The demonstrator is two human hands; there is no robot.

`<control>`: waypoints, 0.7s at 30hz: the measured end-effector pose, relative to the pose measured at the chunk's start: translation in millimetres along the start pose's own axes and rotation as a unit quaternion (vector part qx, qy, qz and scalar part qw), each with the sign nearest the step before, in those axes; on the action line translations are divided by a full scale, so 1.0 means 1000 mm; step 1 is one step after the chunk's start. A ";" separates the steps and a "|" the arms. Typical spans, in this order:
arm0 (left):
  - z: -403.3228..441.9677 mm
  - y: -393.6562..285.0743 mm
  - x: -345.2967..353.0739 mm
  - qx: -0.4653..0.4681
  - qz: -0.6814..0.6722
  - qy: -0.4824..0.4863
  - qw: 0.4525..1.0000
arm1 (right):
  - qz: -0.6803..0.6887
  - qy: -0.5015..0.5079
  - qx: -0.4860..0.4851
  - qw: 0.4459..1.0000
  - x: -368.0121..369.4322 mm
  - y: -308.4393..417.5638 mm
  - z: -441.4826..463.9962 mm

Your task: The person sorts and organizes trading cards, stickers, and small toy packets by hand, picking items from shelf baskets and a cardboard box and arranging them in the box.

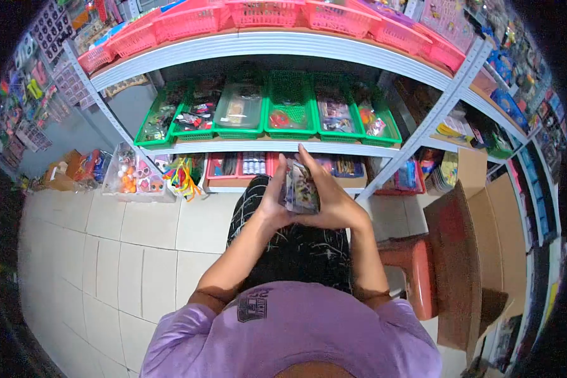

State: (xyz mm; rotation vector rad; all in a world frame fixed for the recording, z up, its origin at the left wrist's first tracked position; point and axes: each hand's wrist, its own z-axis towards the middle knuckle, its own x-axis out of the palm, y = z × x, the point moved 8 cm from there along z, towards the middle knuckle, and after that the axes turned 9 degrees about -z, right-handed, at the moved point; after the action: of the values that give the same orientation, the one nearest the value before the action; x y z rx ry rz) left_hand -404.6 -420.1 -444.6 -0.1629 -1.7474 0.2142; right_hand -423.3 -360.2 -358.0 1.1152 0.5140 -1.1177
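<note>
A stack of small, flat, printed pieces with a colourful face and a clear, shiny edge point(303, 191) is held upright in front of my knees. They look like cards or thin packets; the exact kind is not clear. My left hand point(274, 200) presses on its left side with the fingers pointing up. Against its right side lies my right hand point(332, 206), fingers stretched forward. Both palms meet near the lower end of the stack. Beyond my hands, green baskets point(290, 131) with packaged small goods stand on the middle shelf.
Pink baskets point(186, 24) line the upper shelf. At right, an open cardboard box point(503, 233) stands beside a reddish plastic stool point(421, 277). A clear bin of toys point(135, 189) sits on the tiled floor point(132, 264) at left. A metal shelf post point(422, 120) rises at right.
</note>
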 end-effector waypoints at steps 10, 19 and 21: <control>0.019 -0.001 -0.025 -0.016 0.097 -0.036 0.995 | 0.064 0.060 0.056 0.995 0.016 -0.045 0.001; 0.025 -0.010 -0.035 -0.034 0.035 -0.008 0.999 | -0.020 0.032 0.012 0.999 0.001 -0.046 0.014; 0.023 -0.015 -0.031 -0.022 0.023 -0.007 0.999 | 0.046 -0.001 0.047 0.998 -0.006 -0.054 0.015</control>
State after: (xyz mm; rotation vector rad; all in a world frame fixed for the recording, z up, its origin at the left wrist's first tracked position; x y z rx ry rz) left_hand -420.9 -443.0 -474.5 -0.2336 -1.7639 0.2105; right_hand -477.1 -372.0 -370.6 1.2073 0.4075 -1.0729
